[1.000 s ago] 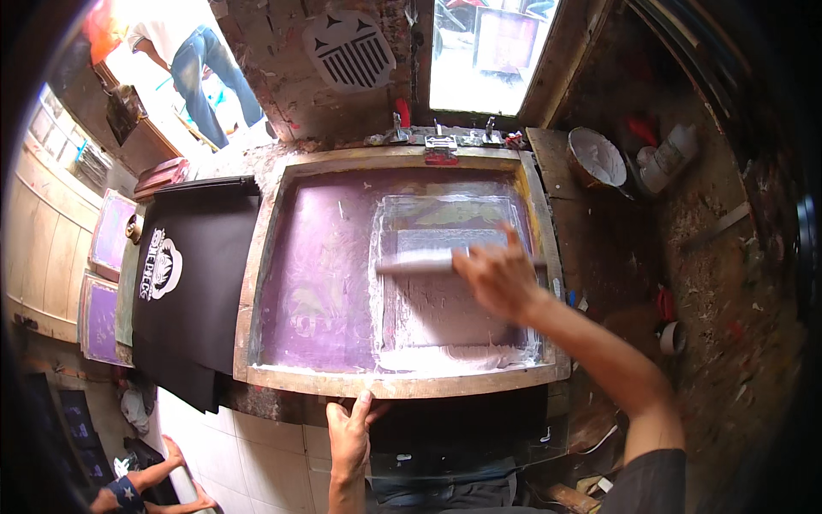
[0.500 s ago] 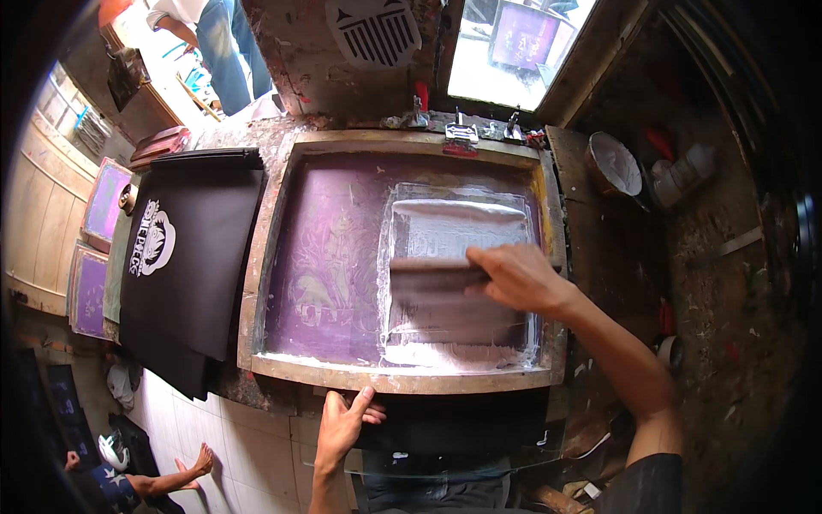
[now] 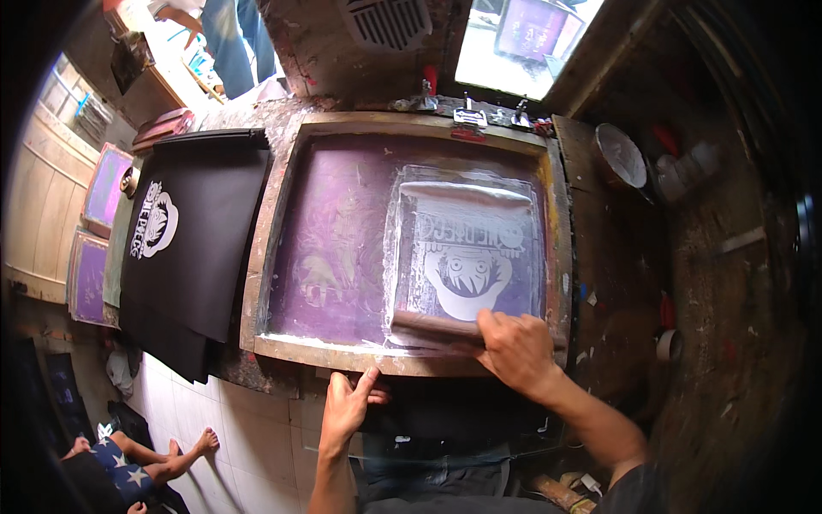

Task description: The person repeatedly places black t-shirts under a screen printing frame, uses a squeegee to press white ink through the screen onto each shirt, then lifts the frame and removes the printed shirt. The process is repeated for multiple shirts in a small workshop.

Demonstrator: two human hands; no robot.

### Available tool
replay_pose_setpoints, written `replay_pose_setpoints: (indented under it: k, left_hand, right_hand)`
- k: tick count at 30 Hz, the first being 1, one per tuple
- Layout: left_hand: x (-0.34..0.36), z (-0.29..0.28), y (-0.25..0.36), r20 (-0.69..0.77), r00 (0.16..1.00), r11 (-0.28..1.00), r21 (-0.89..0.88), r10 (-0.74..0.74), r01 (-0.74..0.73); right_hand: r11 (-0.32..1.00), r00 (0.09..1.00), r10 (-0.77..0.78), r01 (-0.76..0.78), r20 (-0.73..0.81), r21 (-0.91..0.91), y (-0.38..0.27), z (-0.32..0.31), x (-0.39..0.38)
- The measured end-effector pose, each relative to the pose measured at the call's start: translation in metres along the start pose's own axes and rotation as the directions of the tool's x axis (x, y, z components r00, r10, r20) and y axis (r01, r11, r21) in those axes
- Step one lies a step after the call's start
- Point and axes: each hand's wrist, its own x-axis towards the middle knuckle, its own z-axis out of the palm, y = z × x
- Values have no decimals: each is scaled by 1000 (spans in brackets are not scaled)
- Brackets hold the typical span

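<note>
At the near edge, the left hand (image 3: 345, 407) is lifting its thumb against the near rail of a wooden screen frame (image 3: 411, 363); its fingers are curling just below, and I cannot tell whether they are closing on the wood. The right hand (image 3: 519, 349) is clamping the right part of a long squeegee (image 3: 432, 323) — fingers wrapped over it, thumb side toward the middle of the screen. The squeegee is lying crosswise inside the frame, near its front rail, at the right half of the purple mesh (image 3: 342, 206).

Just beyond the squeegee, a pale cartoon figure in a hat (image 3: 467, 295) is showing upside down in the mesh, with lettering above it, and a band of white ink (image 3: 467, 194) is stretching across the far end of that panel.

To the left, just beside the frame, a stack of black sheets (image 3: 201, 274) is lying with a white print (image 3: 159, 224) facing up. On the lower left, a seated person in star-patterned shorts (image 3: 124, 467) is stretching out a leg.

Farther off, metal clamps (image 3: 469, 118) are sitting along the frame's far rail, and a pale tub (image 3: 621, 155) is standing to their right. Beyond — in the bright doorway — another person in jeans (image 3: 233, 51) is standing.
</note>
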Motion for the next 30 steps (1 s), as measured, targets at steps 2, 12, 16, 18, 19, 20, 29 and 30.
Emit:
replay_pose_setpoints:
  k: [2, 12, 16, 18, 19, 20, 29, 30]
  left_hand:
    - [4, -2, -6, 7, 1000, 1000, 0, 13, -13]
    - [-122, -62, 110, 574, 721, 778, 215, 389, -591]
    - [-142, -89, 158, 431, 723, 588, 421, 540, -691]
    - [-132, -93, 174, 366, 711, 519, 498, 601, -695]
    - [-128, -99, 179, 328, 705, 495, 531, 629, -688]
    - [-129, -108, 184, 285, 699, 471, 569, 656, -674]
    - [-130, -154, 217, -20, 625, 422, 753, 781, -504]
    - [-131, -155, 214, -37, 631, 434, 757, 774, -488]
  right_hand:
    - [992, 986, -74, 58, 146, 110, 6, -5, 12]
    - [750, 740, -306, -200, 599, 630, 88, -6, 109]
    - [991, 999, -47, 43, 28, 131, 59, -54, 124]
    - [967, 914, -184, 104, -361, -231, 78, 1, 129]
    - [964, 926, -164, 77, -340, -256, 80, 18, 121]
    - [960, 931, -152, 59, -331, -275, 75, 31, 111]
    - [997, 995, -20, 26, -96, 68, 27, 1, 70]
    - [990, 1000, 16, -19, 23, 142, 36, -7, 90]
